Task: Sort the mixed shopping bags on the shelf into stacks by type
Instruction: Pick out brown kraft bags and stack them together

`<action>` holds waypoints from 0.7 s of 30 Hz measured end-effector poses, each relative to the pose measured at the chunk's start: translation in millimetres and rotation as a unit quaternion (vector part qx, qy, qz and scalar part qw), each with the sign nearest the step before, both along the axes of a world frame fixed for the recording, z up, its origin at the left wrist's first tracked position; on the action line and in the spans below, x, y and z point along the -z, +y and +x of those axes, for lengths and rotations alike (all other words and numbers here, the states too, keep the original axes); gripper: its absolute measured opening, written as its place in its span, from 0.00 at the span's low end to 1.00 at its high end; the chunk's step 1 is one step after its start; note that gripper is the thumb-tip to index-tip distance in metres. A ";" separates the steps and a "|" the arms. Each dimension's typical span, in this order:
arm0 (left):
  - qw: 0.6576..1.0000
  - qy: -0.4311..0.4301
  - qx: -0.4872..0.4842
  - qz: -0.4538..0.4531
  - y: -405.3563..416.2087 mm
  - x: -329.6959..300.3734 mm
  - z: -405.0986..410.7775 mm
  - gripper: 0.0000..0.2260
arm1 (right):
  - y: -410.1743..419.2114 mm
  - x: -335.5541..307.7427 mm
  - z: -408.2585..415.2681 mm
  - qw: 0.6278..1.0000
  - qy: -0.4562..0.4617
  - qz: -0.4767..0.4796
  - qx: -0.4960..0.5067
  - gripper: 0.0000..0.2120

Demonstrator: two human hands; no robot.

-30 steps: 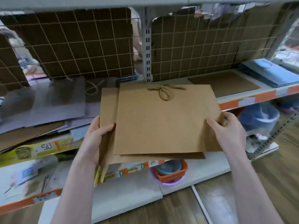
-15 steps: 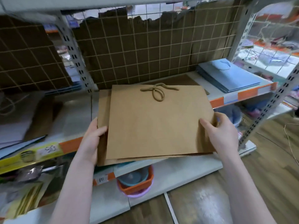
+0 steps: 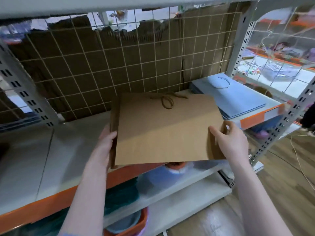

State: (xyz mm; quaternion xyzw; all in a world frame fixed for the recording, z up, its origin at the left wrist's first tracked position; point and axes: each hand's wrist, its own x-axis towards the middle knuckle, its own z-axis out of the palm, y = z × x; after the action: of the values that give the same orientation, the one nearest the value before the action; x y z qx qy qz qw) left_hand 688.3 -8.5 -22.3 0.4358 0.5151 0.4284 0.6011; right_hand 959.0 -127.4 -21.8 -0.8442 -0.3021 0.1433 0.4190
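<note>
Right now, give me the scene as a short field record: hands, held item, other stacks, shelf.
left hand: grips left edge of brown bags
right hand: grips right edge of brown bags
brown bags: flat, at least two layered, twine handle on top, held over the shelf
blue bags: flat stack at shelf's right end
shelf: white board, orange front edge
backing: wire grid over torn cardboard
</note>
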 end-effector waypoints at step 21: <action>0.984 0.016 -0.174 -0.040 40.1 25.0 68.5 0.14 | 143.6 23.7 96.1 0.977 -0.060 -0.054 -0.198 0.26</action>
State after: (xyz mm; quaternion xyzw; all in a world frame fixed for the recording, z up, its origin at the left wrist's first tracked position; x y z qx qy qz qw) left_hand 756.9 31.6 -47.2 0.3216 0.6095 0.4986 0.5259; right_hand 1055.1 16.2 -45.5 -0.7960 -0.4799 0.1889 0.3170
